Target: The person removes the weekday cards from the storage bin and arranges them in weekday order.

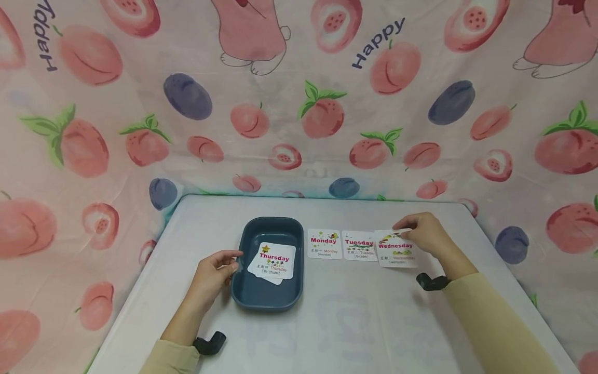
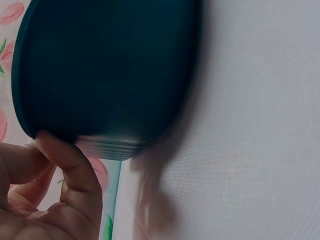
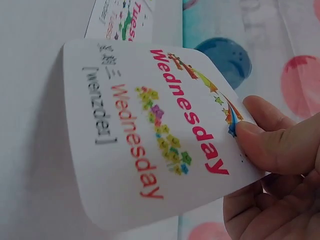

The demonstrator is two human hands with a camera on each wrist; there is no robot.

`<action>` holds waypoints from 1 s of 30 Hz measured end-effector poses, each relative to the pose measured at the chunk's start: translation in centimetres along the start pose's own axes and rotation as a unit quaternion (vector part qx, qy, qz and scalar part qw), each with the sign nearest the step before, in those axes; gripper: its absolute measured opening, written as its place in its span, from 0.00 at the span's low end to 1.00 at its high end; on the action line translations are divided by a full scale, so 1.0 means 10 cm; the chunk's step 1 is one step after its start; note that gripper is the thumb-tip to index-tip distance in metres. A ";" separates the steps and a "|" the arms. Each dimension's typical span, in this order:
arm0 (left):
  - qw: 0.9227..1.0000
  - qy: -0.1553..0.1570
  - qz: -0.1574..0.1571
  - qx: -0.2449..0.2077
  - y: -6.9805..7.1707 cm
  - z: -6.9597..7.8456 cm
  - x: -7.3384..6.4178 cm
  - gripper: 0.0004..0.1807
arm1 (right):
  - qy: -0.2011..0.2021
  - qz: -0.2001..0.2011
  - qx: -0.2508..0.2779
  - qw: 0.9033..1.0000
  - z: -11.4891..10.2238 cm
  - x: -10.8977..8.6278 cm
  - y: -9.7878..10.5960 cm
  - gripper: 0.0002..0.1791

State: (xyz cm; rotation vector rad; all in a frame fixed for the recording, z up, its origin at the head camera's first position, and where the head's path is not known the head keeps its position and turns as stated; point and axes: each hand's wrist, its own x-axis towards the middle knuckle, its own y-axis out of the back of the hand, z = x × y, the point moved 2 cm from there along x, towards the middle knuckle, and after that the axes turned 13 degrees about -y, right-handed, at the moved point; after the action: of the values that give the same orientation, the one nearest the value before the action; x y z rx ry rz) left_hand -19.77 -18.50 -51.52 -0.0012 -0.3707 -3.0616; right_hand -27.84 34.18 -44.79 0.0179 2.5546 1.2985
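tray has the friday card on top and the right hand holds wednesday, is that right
The top card in the tray is the Thursday card, not Friday, as the head view shows; the right hand does hold Wednesday.

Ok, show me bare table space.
Bare: the table in front of the Monday card and Tuesday card, between the tray and right sleeve; also the strip behind them. Crowded: the row from left hand at the tray to right hand holding the Wednesday card.

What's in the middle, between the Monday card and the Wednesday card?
The Tuesday card lies between the Monday card and the Wednesday card in the right hand. The head view shows it.
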 end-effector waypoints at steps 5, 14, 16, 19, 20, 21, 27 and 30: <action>1.000 0.002 0.002 -0.001 0.00 0.00 0.00 0.18 | -0.011 0.003 -0.002 1.000 0.06 0.10 0.02 0.14; 1.000 0.006 0.003 -0.003 0.01 -0.02 0.02 0.17 | -0.053 0.001 0.016 0.998 0.17 0.24 -0.04 0.15; 1.000 0.007 0.003 -0.004 0.01 -0.02 0.02 0.17 | -0.058 0.002 0.023 0.998 0.19 0.27 -0.06 0.15; 1.000 0.007 0.005 -0.006 0.01 -0.03 0.02 0.17 | -0.066 0.000 0.030 0.997 0.23 0.31 -0.10 0.16; 1.000 0.007 0.005 -0.007 0.00 -0.03 0.02 0.17 | -0.069 -0.001 0.032 0.997 0.24 0.33 -0.12 0.16; 1.000 0.006 0.005 -0.007 0.00 -0.03 0.02 0.17 | -0.074 -0.001 0.034 0.997 0.26 0.35 -0.14 0.16; 1.000 0.005 0.002 -0.005 -0.01 -0.03 0.02 0.17 | -0.102 0.003 0.039 0.994 0.31 0.42 -0.20 0.17; 1.000 0.006 0.002 -0.006 -0.01 -0.03 0.02 0.17 | -0.104 0.006 0.042 0.994 0.31 0.44 -0.21 0.17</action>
State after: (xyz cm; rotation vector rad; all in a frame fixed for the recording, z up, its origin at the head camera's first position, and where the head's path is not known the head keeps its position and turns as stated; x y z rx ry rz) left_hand -19.93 -18.52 -51.78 0.0146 -0.3512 -3.0576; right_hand -31.07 35.99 -49.28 0.1758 2.4309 1.1285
